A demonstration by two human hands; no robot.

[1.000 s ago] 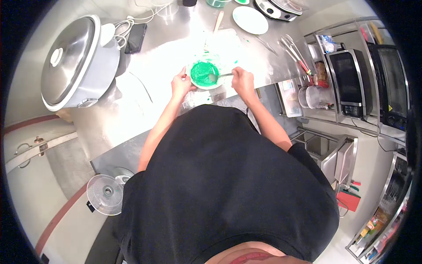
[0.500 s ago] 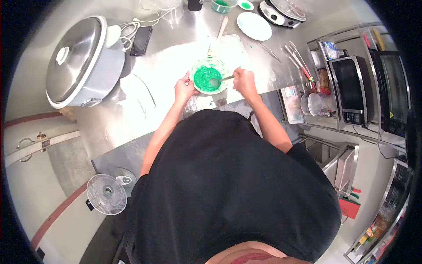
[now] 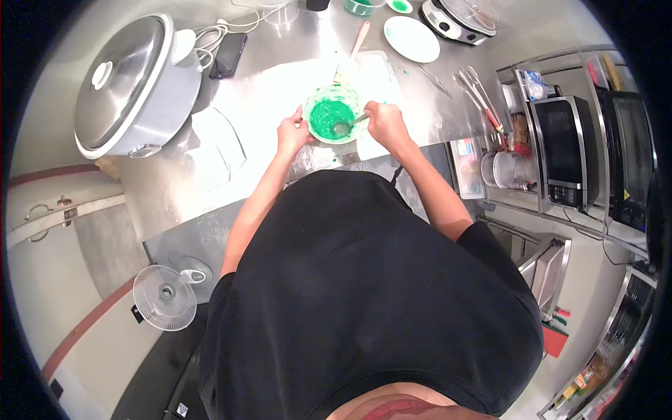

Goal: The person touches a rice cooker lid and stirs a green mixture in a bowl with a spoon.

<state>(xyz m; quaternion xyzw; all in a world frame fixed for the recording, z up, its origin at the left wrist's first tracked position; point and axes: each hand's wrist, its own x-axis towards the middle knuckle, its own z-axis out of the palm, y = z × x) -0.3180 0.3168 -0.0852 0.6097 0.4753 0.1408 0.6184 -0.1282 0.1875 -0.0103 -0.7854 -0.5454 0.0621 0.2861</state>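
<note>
A pale bowl [image 3: 312, 99] stands near the front of the steel table, its inner wall smeared with green. Thick bright green mixture [image 3: 329, 114] fills its lower part. My left hand [image 3: 292, 135] grips the bowl at its left side, thumb by the rim. In my closed right hand [image 3: 386, 122] is the handle of a metal spoon [image 3: 341, 129], whose round head rests in the mixture at the lower right of the bowl. Just behind the bowl lies a spatula [image 3: 360, 38] with a pinkish handle, its blade end beside a clear tray [image 3: 378, 70].
A large lidded cooker [image 3: 161, 98] and a phone [image 3: 228, 56] are on the left of the table. Toward the back right are a white plate [image 3: 411, 39], a smaller cooker [image 3: 458, 22] and tongs [image 3: 479, 98]. Shelving with a microwave [image 3: 560, 143] stands at right.
The spoon's head has shifted slightly within the mixture, and my right hand has moved a little left and up. My left hand still holds the bowl. The camera view has shifted slightly.
</note>
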